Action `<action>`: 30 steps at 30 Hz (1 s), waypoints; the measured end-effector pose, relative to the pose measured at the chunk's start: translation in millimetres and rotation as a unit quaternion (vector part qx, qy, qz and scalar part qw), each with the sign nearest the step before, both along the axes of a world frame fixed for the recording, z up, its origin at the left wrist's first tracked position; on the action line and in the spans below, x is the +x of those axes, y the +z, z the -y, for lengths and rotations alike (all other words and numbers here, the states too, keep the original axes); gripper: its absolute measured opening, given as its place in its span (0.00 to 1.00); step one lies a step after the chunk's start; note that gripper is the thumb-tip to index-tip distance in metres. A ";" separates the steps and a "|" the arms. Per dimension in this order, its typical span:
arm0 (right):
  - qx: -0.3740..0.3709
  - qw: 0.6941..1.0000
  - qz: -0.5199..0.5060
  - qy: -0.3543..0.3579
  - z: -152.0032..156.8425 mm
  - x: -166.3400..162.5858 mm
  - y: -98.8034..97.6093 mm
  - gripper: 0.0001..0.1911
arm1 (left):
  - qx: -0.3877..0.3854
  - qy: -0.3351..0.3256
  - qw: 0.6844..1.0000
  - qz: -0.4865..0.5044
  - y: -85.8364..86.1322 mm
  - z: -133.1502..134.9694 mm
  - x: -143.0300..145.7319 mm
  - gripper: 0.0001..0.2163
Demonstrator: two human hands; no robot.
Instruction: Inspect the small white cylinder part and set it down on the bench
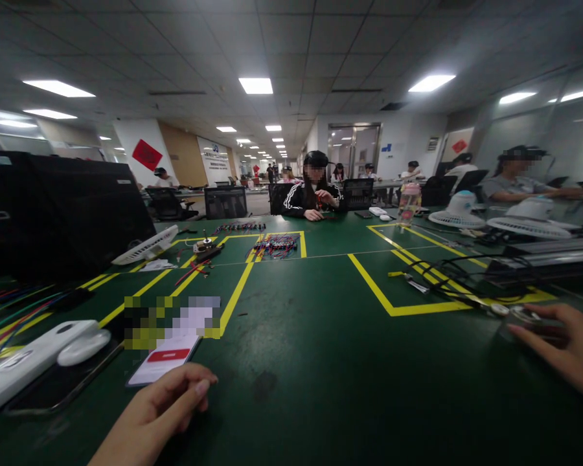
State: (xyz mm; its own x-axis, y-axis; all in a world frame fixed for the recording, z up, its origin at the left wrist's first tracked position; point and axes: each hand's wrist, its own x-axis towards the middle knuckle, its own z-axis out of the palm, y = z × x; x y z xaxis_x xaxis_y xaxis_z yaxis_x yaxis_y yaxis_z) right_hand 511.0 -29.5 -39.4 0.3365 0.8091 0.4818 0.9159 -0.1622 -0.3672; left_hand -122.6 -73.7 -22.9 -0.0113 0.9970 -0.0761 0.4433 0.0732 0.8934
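Note:
My left hand [170,404] is at the lower left above the green table, fingers curled and thumb drawn in, with nothing visible in it. Just beyond it lies a phone [168,362] with a lit, partly blurred screen. At the right edge, my right hand [571,340] has its thumb and fingers around a small dark, see-through object [527,317] with shiny metal on top. What this object is, I cannot make out. Beside it are a small round metal piece [499,310] and a tangle of black cables [447,268].
A white power strip [34,366] and a dark phone [65,382] lie at left, near a black computer case [58,213]. Wire bundles [276,246] and a small motor [205,246] sit farther back. White fans [459,210] stand at right. Opposite sits a person [311,194].

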 end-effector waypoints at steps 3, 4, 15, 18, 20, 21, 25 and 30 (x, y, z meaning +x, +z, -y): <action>-0.051 0.999 -0.016 -0.004 1.1 -19.4 7.4 0.27 | 0.004 -0.005 1.000 -0.003 0.1 -0.5 1.1 0.12; -0.023 0.999 -0.026 0.012 1.2 -32.7 8.3 0.26 | 0.006 -0.005 1.000 -0.005 -0.1 -0.7 2.0 0.12; 0.065 0.834 -0.088 0.541 -5.3 -291.4 11.8 0.19 | 0.012 0.011 1.000 -0.007 -1.0 1.6 0.5 0.12; 0.011 0.826 -0.120 0.551 -5.8 -308.9 14.7 0.19 | 0.014 0.003 1.000 -0.012 0.4 1.8 -0.9 0.13; -0.016 0.828 -0.149 0.541 -6.5 -309.1 14.5 0.23 | 0.014 -0.007 1.000 -0.021 2.4 0.5 3.6 0.12; -0.027 0.829 -0.167 0.533 -7.1 -308.3 14.1 0.26 | 0.020 -0.012 0.999 -0.027 3.9 -0.7 8.6 0.12; -0.069 0.824 -0.236 0.510 -10.9 -308.0 13.0 0.28 | 0.082 -0.061 0.995 -0.020 11.0 -9.7 51.2 0.08; -0.078 0.815 -0.255 0.514 -12.8 -309.5 12.9 0.23 | 0.143 -0.132 0.981 0.021 13.2 -32.6 125.8 0.13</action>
